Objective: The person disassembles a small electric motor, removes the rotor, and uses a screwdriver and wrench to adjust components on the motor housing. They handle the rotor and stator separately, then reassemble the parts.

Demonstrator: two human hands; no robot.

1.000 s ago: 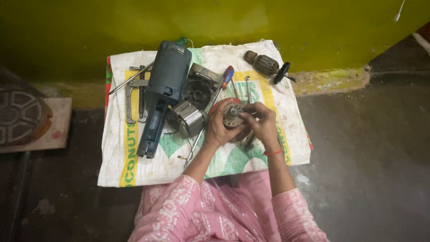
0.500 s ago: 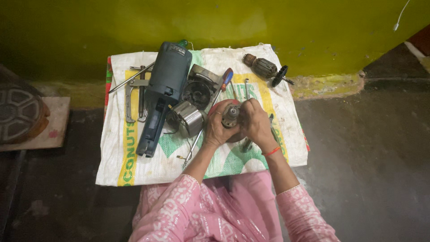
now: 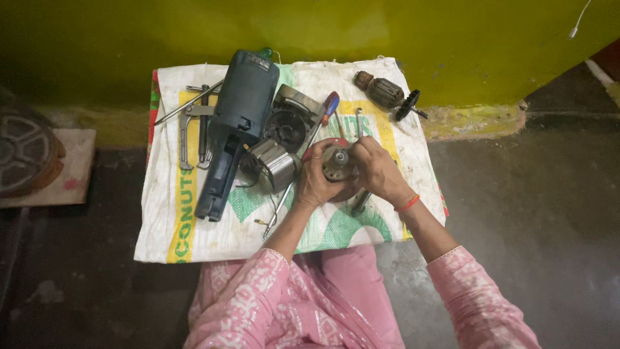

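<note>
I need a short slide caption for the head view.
Both hands hold a round metal motor part over a sack spread with tools.

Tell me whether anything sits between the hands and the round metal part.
Nothing visible does. The left hand and the right hand both already clasp the round metal part from either side, above the white sack. The screwdriver lies behind it, apart.

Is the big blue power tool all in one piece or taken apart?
Taken apart: the blue tool body lies separately from its armature.

sack (image 3: 194,239) under tools | drill body (image 3: 236,129) left | armature (image 3: 385,92) behind hands (image 3: 345,174)
</note>
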